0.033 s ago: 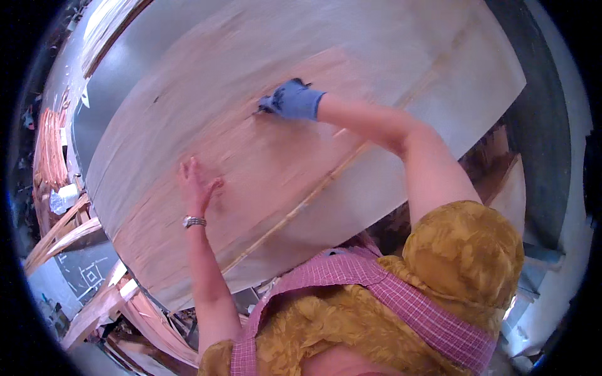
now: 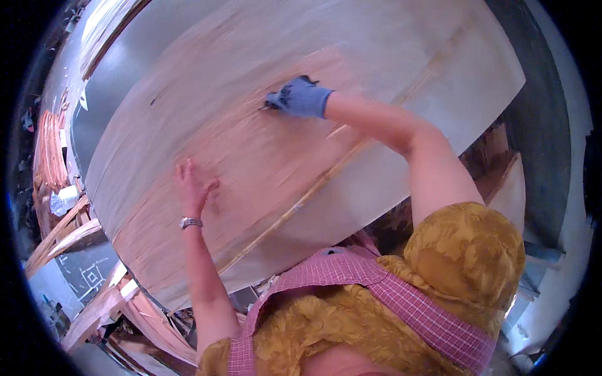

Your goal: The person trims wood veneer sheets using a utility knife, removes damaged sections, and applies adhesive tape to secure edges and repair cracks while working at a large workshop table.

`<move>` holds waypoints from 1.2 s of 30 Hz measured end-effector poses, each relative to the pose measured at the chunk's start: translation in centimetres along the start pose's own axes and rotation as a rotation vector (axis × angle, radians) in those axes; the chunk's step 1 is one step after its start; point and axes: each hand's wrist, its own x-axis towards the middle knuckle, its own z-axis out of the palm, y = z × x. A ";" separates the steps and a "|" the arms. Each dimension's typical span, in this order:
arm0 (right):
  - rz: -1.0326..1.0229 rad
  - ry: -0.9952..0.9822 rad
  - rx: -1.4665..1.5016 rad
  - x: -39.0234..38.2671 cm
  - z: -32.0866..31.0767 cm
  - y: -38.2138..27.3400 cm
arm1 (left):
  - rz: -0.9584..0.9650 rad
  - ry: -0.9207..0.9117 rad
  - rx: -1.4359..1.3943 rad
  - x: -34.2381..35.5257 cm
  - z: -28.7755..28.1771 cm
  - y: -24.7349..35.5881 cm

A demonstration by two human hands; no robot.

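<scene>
A broad, thin wood veneer sheet (image 2: 251, 144) with reddish-brown grain covers most of the work surface. My right hand (image 2: 300, 97), in a blue glove with dark fingertips, is closed low over the middle of the sheet. A small, thin tip pokes out by its fingers; the tool it belongs to is hidden in the grip. My bare left hand (image 2: 195, 187) lies on the veneer nearer to me and to the left, fingers spread. A metal-banded watch (image 2: 190, 222) circles that wrist. A pale yellowish strip (image 2: 295, 207) runs diagonally along the sheet between my arms.
Stacked veneer strips (image 2: 51, 150) and loose wood offcuts (image 2: 63, 241) lie along the left side. A crumpled silvery-white piece (image 2: 63, 200) sits among them. Grey table surface (image 2: 128, 62) shows beyond the sheet's far left edge. Dark, cluttered space (image 2: 392, 229) lies below the near right edge.
My right hand has shifted slightly to the right across the veneer, still closed. My left hand sits a touch further left.
</scene>
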 end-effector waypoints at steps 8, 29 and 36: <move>0.168 0.198 0.012 -16.0 5.7 11.5 | -0.001 -0.068 -0.041 0.6 0.0 0.2; 0.251 0.465 0.108 -5.8 2.4 10.7 | -0.067 0.015 0.016 -0.6 -2.4 2.3; 0.590 0.512 1.586 -11.9 -4.4 6.1 | -0.096 0.012 -0.057 -1.1 0.3 -2.9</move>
